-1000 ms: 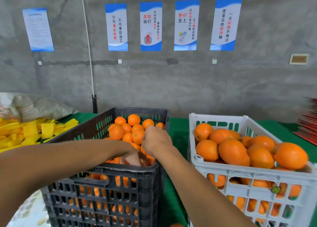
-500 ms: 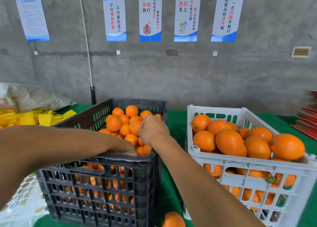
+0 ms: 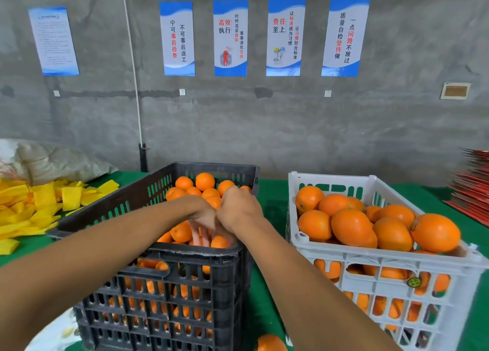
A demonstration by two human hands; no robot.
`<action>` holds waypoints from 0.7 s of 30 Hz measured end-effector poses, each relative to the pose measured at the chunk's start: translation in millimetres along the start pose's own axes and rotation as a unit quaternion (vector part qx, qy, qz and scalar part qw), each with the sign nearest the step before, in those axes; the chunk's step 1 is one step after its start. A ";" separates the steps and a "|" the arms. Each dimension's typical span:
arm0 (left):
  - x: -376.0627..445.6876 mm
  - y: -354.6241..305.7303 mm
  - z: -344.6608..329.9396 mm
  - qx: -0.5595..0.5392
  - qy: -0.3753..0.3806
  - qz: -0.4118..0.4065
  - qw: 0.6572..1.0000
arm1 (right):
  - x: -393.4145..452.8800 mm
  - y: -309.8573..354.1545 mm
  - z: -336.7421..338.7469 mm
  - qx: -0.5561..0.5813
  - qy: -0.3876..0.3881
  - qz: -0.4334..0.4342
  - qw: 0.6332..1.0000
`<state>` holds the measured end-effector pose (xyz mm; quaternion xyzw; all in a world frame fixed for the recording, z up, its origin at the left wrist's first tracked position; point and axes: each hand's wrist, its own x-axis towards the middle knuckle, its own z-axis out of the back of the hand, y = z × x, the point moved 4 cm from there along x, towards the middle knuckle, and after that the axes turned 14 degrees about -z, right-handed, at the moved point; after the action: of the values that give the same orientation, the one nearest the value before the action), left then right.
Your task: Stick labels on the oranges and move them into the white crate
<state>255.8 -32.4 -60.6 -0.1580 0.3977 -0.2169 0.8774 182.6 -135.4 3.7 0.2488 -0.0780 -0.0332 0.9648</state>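
Reaching into the black crate, left hand and right hand meet over the small oranges; their grip cannot be determined. White crate, holding larger oranges, stands just beside on the green table covering. Posters hang on the concrete wall.

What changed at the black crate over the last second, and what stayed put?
The left hand, low behind the near rim earlier, has come up beside the right hand; both now touch over the oranges in the black crate. Whether either grips anything is hidden. The white crate and its fruit stayed as they were.
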 end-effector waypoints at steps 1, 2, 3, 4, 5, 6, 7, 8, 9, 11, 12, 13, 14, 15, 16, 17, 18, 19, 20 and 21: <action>-8.3 -4.0 9.5 -0.009 -0.048 -0.014 0.999 | -0.3 1.8 0.5 -0.031 -0.007 0.002 1.000; -17.1 -7.1 17.7 -0.008 -0.099 -0.026 0.995 | -1.1 4.2 0.7 -0.060 -0.020 0.004 0.998; -23.6 -9.5 24.9 -0.012 -0.143 -0.031 0.989 | -0.2 5.1 1.4 -0.084 -0.037 0.009 0.996; -31.8 -10.7 30.1 -0.017 -0.186 -0.036 0.982 | -1.3 6.0 3.3 -0.091 -0.059 0.009 0.994; -39.8 -11.4 32.6 -0.028 -0.220 -0.042 0.974 | -3.0 6.7 5.4 -0.092 -0.080 0.008 0.993; -50.2 -13.7 30.3 -0.050 -0.258 -0.053 0.964 | -6.7 6.9 8.2 -0.083 -0.102 0.005 0.991; -60.4 -16.5 27.3 -0.079 -0.297 -0.070 0.949 | -12.0 7.4 11.8 -0.066 -0.125 0.004 0.990; -71.3 -21.1 22.5 -0.116 -0.332 -0.096 0.931 | -18.5 7.4 16.2 -0.031 -0.145 0.004 0.989; -81.7 -28.3 15.4 -0.168 -0.360 -0.134 0.908 | -26.3 5.0 20.9 0.019 -0.157 0.002 0.987; -103.2 -47.7 1.1 -0.224 -0.406 -0.212 0.860 | -44.2 -3.5 29.4 0.132 -0.169 0.013 0.977; -115.5 -57.3 -6.2 -0.203 -0.446 -0.229 0.841 | -54.2 -8.6 34.5 0.172 -0.173 0.031 0.969; -127.4 -68.3 -14.0 -0.172 -0.484 -0.242 0.823 | -64.8 -14.8 40.1 0.199 -0.184 0.054 0.961; -135.5 -79.9 -24.0 -0.160 -0.506 -0.270 0.803 | -76.0 -22.7 46.5 0.220 -0.203 0.080 0.951; -142.9 -92.7 -37.0 -0.182 -0.515 -0.310 0.779 | -88.7 -31.0 53.3 0.244 -0.225 0.108 0.937; -149.1 -105.5 -52.0 -0.204 -0.513 -0.356 0.754 | -102.4 -39.3 60.3 0.272 -0.246 0.136 0.920; -155.2 -118.0 -68.9 -0.214 -0.514 -0.396 0.731 | -116.0 -47.5 65.5 0.293 -0.264 0.164 0.904; -158.1 -127.4 -86.0 -0.206 -0.518 -0.424 0.714 | -129.1 -55.2 68.1 0.306 -0.280 0.187 0.891; -157.7 -133.3 -102.8 -0.197 -0.524 -0.443 0.700 | -141.8 -63.4 67.4 0.313 -0.293 0.200 0.881; -154.6 -135.5 -118.8 -0.193 -0.525 -0.457 0.691 | -153.1 -71.7 63.8 0.314 -0.302 0.207 0.876; -149.1 -134.9 -134.9 -0.203 -0.522 -0.465 0.686 | -163.0 -80.0 57.3 0.310 -0.308 0.210 0.875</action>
<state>30.2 -86.4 8.4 -0.5845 -0.2142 -0.3933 0.6766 10.4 -215.8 -7.5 0.4906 -0.4274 0.1208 0.7497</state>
